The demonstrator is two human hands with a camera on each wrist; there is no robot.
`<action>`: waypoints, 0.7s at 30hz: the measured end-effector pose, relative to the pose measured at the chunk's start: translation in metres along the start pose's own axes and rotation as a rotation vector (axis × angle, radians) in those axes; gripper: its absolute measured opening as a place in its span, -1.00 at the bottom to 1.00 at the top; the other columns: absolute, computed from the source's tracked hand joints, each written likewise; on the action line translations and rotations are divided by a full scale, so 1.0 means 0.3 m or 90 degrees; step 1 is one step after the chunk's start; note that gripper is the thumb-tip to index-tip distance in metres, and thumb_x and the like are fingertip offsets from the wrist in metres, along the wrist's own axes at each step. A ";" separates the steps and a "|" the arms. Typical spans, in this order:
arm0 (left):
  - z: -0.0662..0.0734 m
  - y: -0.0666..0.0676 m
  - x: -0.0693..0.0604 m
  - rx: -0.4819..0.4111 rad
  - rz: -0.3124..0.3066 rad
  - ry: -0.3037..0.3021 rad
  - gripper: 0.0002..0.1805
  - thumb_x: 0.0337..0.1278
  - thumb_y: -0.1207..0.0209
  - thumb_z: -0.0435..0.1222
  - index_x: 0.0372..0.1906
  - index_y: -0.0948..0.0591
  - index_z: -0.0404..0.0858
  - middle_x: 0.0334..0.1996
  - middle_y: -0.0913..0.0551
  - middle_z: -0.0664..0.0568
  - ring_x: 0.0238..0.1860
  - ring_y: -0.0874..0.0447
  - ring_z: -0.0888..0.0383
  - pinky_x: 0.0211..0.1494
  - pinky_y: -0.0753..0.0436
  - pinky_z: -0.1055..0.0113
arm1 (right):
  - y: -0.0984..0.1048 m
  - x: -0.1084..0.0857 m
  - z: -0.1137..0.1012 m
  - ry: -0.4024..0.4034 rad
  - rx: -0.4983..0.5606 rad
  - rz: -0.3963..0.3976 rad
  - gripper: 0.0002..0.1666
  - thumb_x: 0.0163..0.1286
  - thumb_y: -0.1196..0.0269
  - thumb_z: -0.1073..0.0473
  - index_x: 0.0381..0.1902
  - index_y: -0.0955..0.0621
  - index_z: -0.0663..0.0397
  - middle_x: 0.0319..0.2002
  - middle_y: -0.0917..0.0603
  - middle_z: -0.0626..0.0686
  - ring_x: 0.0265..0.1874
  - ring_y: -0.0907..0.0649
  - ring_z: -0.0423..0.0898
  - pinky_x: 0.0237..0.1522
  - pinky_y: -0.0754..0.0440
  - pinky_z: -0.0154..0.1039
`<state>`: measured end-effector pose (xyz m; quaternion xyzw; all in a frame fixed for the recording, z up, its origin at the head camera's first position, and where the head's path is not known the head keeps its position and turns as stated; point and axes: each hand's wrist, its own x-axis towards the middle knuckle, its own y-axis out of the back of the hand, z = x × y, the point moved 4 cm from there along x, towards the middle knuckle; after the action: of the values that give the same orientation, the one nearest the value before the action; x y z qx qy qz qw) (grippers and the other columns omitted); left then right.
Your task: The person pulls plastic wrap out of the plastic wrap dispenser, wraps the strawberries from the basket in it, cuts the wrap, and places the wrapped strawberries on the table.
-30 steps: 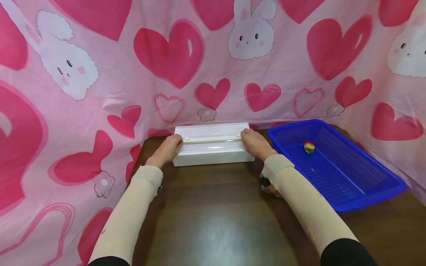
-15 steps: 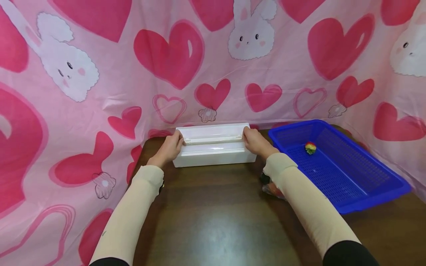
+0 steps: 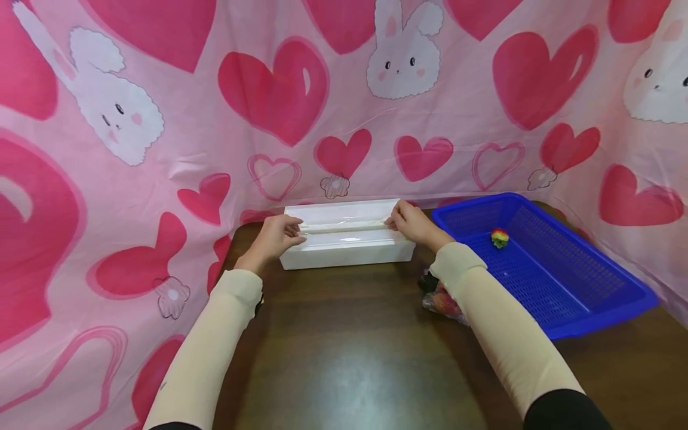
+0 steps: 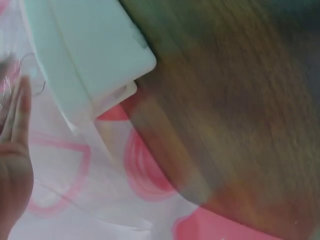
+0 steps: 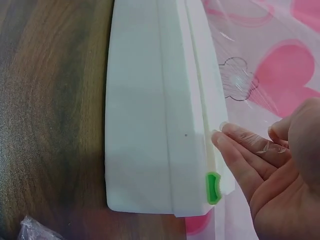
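A white box [image 3: 346, 255] sits at the head view's centre, between the left hand [image 3: 273, 239], fingers parted and loose, and right hand [image 3: 416, 227], fingers extended, grip unclear. Only the right wrist view clearly shows a green tab [image 5: 213, 188], lower right; the left wrist view crops the left hand.

Curtained-off tabletop nook, kind of room not clear, heart-and-rabbit-printed pink cloth [image 3: 349, 101] hanging behind the far edge and along the left and right sides of a dark wooden table [image 3: 344, 334]
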<state>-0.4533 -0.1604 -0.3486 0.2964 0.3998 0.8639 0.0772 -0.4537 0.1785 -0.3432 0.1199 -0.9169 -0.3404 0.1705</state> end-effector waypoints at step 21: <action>0.142 0.121 -0.054 -0.061 0.019 0.025 -0.91 0.47 -0.12 -0.41 -0.17 -0.45 -0.36 -0.12 -0.79 -0.23 -0.04 -0.79 -0.14 -0.01 -0.57 0.04 | 0.116 -0.117 -0.178 0.113 -0.094 0.101 -0.81 0.65 0.06 0.24 -0.18 -0.42 0.24 -0.01 -0.74 0.26 0.00 -0.69 0.17 0.04 -0.56 0.06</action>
<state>-0.4119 -0.1633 -0.3078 0.2813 0.3547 0.8888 0.0707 -0.4042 0.1849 -0.2904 0.0639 -0.8771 -0.3805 0.2860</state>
